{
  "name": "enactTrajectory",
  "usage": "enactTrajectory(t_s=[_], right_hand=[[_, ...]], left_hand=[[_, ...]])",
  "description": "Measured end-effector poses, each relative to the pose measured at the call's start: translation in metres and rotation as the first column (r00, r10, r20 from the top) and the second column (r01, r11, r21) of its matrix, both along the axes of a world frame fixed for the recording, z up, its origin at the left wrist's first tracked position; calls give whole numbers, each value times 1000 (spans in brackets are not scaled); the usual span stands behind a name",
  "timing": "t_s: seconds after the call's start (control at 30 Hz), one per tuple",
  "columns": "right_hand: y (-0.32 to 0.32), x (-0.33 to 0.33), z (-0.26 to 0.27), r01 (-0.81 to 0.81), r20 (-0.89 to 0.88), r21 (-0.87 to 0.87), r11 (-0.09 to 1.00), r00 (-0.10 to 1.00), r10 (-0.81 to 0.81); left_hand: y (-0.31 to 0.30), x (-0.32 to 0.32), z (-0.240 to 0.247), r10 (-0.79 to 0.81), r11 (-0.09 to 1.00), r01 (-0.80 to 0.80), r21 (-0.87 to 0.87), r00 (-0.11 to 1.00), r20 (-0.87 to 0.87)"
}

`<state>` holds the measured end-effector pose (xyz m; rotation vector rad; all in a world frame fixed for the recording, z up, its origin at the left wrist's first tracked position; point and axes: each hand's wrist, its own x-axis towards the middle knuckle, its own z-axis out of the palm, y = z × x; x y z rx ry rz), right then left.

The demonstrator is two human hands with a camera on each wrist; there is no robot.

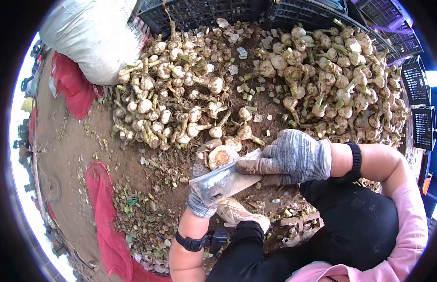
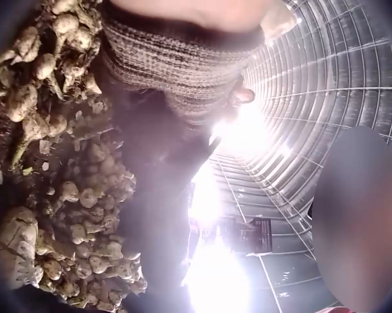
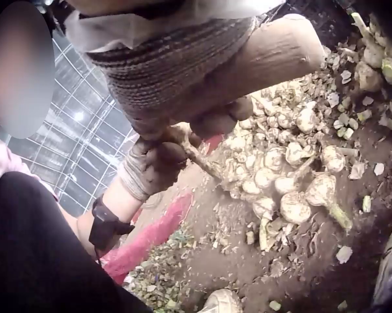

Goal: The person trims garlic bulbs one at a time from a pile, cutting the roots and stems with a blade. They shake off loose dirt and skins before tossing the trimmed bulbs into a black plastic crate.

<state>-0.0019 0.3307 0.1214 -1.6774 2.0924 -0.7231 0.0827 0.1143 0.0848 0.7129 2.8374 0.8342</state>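
My gloved right hand (image 1: 293, 157) grips a broad-bladed cleaver (image 1: 221, 184), its blade slanting down to the left across the front of my other hand. In the right wrist view the cleaver's wooden handle (image 3: 280, 55) sticks out of the grey knit glove. My left hand (image 1: 198, 170), gloved too and largely hidden by the blade, holds a soil-stained bulb (image 1: 223, 157) with a pale round face turned up. The bulb overlaps the blade's upper edge. In the left wrist view only the back and cuff of the left glove (image 2: 176, 68) show clearly.
Beyond my hands lie a left heap of stemmed bulbs (image 1: 176, 89) and a right heap (image 1: 336, 80). Black crates (image 1: 199, 14) and a white sack (image 1: 94, 40) stand behind. Red netting (image 1: 103, 207) and trimmings (image 1: 148, 207) cover ground at left. My shoe (image 1: 239, 214) is below the blade.
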Motion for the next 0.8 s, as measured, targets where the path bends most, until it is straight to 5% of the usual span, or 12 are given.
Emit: enactTrajectory(t_s=[0.1, 0.17, 0.33, 0.47, 0.5, 0.57, 0.63, 0.67, 0.77, 0.8], right_hand=[[-3, 0, 8, -43, 45, -1, 999, 998, 43], [-3, 3, 2, -35, 85, -58, 998, 996, 40], [1, 2, 4, -86, -12, 62, 994, 996, 87], [11, 1, -15, 10, -72, 48, 999, 997, -7], [16, -4, -27, 111, -80, 105, 988, 992, -102], [39, -25, -35, 357, 105, 270, 894, 912, -396], [53, -29, -22, 396, 165, 423, 815, 851, -498], [56, -23, -20, 397, 168, 428, 812, 848, -503], [54, -17, -14, 296, 592, 140, 945, 740, -320], [47, -16, -1, 253, 692, 191, 949, 651, -313]], left_hand=[[6, -2, 24, 29, 992, -48, -120, 987, -159], [7, -2, 29, 4, 997, 1, -83, 998, 56], [7, 6, 20, 19, 1000, -21, 2, 963, 269], [6, 20, 5, 162, 987, -158, 34, 975, -152], [8, 29, 9, 247, 937, -264, 227, 964, 98], [7, 42, 16, 229, 699, -506, 506, 828, 511], [8, 39, 9, 238, 667, -553, 500, 794, 559], [7, 39, 5, 233, 667, -553, 500, 792, 565], [-3, 28, -5, 229, 668, -400, 628, 913, 338], [-4, 25, -7, 191, 712, -305, 632, 951, 244]])
